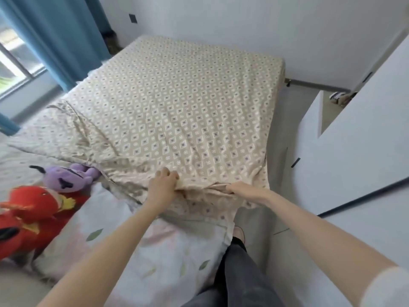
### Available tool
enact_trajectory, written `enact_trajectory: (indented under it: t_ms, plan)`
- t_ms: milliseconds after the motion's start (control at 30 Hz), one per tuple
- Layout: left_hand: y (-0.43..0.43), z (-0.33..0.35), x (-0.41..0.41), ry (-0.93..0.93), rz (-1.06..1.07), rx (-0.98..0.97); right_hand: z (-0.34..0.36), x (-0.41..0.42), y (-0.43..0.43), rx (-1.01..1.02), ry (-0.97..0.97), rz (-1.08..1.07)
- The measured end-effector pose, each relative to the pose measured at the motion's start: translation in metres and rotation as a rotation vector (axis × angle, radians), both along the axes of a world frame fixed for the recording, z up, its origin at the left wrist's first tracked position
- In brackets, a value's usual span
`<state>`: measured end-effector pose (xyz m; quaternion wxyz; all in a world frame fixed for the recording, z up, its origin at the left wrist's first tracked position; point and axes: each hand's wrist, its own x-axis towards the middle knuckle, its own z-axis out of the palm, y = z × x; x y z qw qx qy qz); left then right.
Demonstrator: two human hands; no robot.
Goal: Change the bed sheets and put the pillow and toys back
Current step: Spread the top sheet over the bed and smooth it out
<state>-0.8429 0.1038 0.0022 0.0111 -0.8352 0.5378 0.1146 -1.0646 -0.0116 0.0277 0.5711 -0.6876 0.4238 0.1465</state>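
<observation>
I can read no words, labels, brands or numbers anywhere in front of me. The sheet [177,111] carries only a printed pattern of diamonds and small circles. The pillow [166,258] carries only pale leaves, with no lettering on either.
</observation>
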Motion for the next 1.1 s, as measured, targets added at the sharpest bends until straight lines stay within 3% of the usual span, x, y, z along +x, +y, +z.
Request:
enact_trajectory:
  t_ms: [133, 300, 367, 567, 800, 867, 967, 1100]
  plan:
    - [0.01, -0.008, 0.015, -0.055, 0.135, 0.06, -0.006, -0.013, 0.004, 0.126, 0.039, 0.055]
    - [-0.003, -0.001, 0.019, 0.347, 0.283, -0.041, -0.035, -0.025, 0.016, 0.166, 0.215, 0.151]
    - [-0.015, 0.006, 0.015, 0.391, 0.233, -0.104, -0.048, -0.028, 0.022, 0.172, 0.305, 0.138]
    - [-0.063, 0.028, -0.005, 0.421, -0.018, -0.128, -0.07, -0.04, 0.034, -0.066, 0.492, 0.28]
    - [-0.091, 0.032, -0.015, 0.417, -0.344, 0.089, -0.085, -0.062, 0.041, 0.108, 0.531, 0.157]
    - [-0.097, 0.03, -0.016, 0.353, -0.438, 0.195, -0.09, -0.066, 0.044, 0.176, 0.51, 0.057]
    - [-0.106, 0.026, -0.016, 0.028, -0.653, 0.312, -0.103, -0.071, 0.048, 0.215, 0.504, 0.014]
    - [-0.116, 0.014, -0.019, -0.219, -0.673, 0.18, -0.118, -0.08, 0.055, 0.254, 0.494, -0.032]
